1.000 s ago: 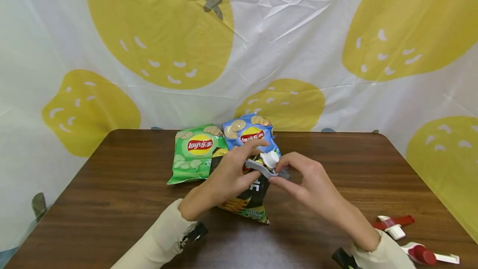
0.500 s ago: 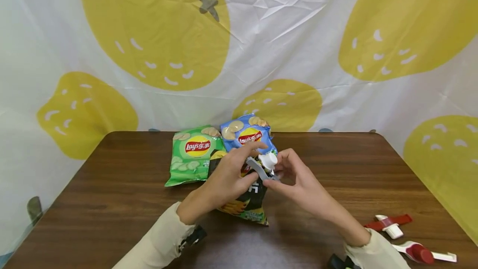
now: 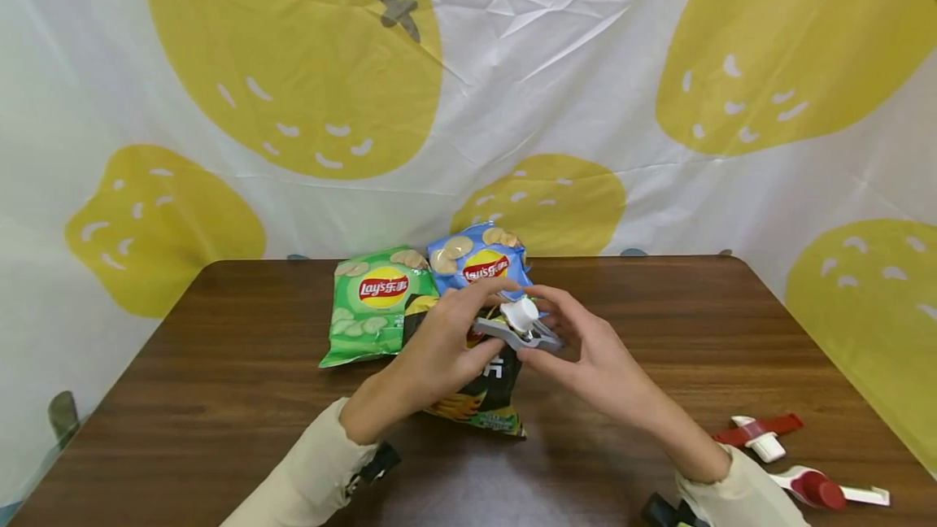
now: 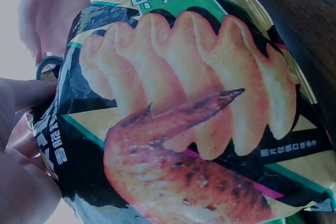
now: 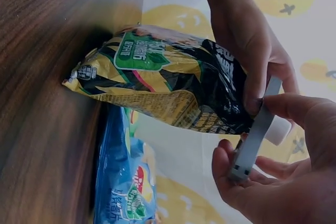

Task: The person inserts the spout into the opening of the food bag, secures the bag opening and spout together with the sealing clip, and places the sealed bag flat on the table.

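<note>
A black bag of chips [image 3: 505, 389] stands on the table, its top gathered at a grey bag clip with a white spout cap [image 3: 521, 324]. My left hand [image 3: 442, 340] grips the clip's left end and the bag top between thumb and fingers. From the other side, my right hand [image 3: 593, 352] holds the clip's right end, thumb in front and fingers behind. In the right wrist view the grey clip bar [image 5: 252, 137] crosses the mouth of the bag [image 5: 163, 77], and its cap points away from the bag. The left wrist view is filled by the bag's front [image 4: 178, 98].
A green Lay's bag [image 3: 366, 324] and a blue Lay's bag [image 3: 461, 259] lie behind the black bag, partly covered by it and my hands. Two red-and-white clips [image 3: 761, 433] lie at the table's right front. A lemon-print cloth [image 3: 556, 63] hangs behind the table.
My right fingers shift around the clip's right end, the index finger now reaching behind the white cap. The clip has turned from sloping to more level. My left hand keeps its grip.
</note>
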Available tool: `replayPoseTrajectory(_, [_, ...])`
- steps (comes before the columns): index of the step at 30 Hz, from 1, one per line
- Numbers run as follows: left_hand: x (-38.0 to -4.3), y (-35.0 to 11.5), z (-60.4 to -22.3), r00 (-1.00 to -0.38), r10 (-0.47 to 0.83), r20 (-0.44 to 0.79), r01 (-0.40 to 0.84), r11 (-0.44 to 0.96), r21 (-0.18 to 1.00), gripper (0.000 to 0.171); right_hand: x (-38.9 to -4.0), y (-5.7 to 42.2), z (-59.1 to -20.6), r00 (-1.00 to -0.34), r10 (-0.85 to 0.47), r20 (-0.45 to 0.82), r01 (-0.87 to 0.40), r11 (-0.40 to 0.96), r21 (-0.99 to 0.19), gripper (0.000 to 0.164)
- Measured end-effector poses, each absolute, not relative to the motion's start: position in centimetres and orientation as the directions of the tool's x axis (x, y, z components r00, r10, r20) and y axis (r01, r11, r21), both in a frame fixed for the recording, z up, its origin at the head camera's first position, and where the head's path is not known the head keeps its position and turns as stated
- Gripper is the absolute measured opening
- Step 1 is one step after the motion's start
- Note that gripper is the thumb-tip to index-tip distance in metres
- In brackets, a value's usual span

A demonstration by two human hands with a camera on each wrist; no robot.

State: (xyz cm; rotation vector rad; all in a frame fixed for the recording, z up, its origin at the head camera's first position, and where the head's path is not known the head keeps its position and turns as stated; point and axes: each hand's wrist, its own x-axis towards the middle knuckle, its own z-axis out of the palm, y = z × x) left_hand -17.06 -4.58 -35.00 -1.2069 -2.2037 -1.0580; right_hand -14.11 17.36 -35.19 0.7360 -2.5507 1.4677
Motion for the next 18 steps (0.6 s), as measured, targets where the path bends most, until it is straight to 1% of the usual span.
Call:
replayPoseTrajectory(3, [-16.99,-4.64,-35.01,-0.548,0.523,0.652,0.836,0.344,0.427,0.056,-14.03,17.19,-35.21,-0.872,-0.354,0.339,-0.466,0.385,-0.796,0.064])
replayPoseTrajectory(9, [-16.92,-4.70,-35.00,-0.560,0.507,0.655,0.828,0.376,0.416,0.058,-14.11,16.90,-35.47,-0.836,-0.364,0.410,-0.524,0.311,-0.793,0.065])
replayPoseTrajectory(11, [-16.83,-4.65,-34.97,-0.563,0.502,0.656,0.825,0.383,0.414,0.063,-14.24,16.92,-35.55,-0.820,-0.379,0.430,-0.541,0.265,-0.798,0.062])
replayPoseTrajectory(15, [-16.52,-4.51,-35.03,-0.599,0.484,0.638,0.800,0.396,0.451,0.076,-14.57,17.21,-35.55,-0.785,-0.422,0.454,-0.563,0.179,-0.807,0.058])
replayPoseTrajectory(18, [-16.37,-4.49,-35.13,-0.625,0.473,0.621,0.781,0.402,0.478,0.081,-14.71,17.28,-35.46,-0.767,-0.440,0.467,-0.584,0.178,-0.792,0.056])
